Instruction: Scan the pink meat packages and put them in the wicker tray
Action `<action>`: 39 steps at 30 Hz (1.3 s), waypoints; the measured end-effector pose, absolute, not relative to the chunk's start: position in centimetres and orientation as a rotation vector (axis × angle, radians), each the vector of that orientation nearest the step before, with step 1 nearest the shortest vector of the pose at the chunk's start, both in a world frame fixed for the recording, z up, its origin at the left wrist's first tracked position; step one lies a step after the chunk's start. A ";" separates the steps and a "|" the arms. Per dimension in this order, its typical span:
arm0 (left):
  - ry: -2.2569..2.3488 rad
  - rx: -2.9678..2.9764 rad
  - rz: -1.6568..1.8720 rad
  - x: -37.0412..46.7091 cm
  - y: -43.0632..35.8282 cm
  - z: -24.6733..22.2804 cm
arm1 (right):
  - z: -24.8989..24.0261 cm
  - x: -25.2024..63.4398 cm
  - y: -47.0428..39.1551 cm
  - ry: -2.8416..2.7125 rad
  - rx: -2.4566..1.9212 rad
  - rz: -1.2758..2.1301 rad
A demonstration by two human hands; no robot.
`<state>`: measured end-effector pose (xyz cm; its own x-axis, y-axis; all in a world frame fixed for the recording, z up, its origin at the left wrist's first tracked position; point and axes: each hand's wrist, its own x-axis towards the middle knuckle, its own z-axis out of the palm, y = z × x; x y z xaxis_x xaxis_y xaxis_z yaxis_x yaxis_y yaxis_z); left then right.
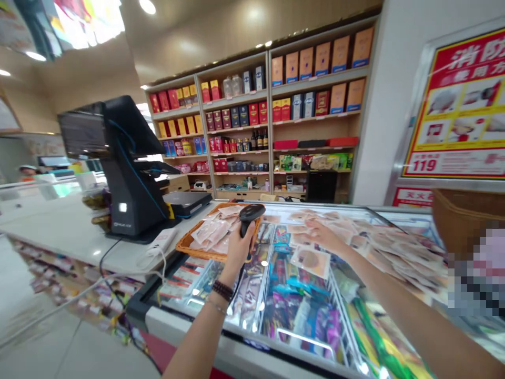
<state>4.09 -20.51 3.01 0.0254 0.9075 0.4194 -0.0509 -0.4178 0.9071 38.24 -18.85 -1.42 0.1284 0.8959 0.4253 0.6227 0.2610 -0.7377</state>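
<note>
My left hand [239, 247] grips a black barcode scanner [250, 215], its head raised over the glass lid of a chest freezer [300, 295]. My right hand [321, 235] reaches further out, fingers spread over flat clear food packets [311, 259] lying on the glass. An orange wicker tray [185, 243] with several similar packets sits just left of the scanner. Beaded bracelets ring my left wrist.
A black point-of-sale terminal [126, 168] stands on the white counter [67, 231] at left, cables trailing off it. Shelves of boxed goods [276, 110] fill the back wall. A red poster [461, 105] hangs right. A brown basket [461, 216] and a person sit at far right.
</note>
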 end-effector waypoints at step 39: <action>0.625 1.391 1.018 14.9 -23.4 -3.1 | -8.1 40.9 -25.7 -0.846 -1.229 0.522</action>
<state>14.94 -23.44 -3.10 0.4652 0.8619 0.2017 -0.2108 -0.1134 0.9709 40.86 -25.74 -8.09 0.6002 0.7508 0.2759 0.0901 0.2793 -0.9560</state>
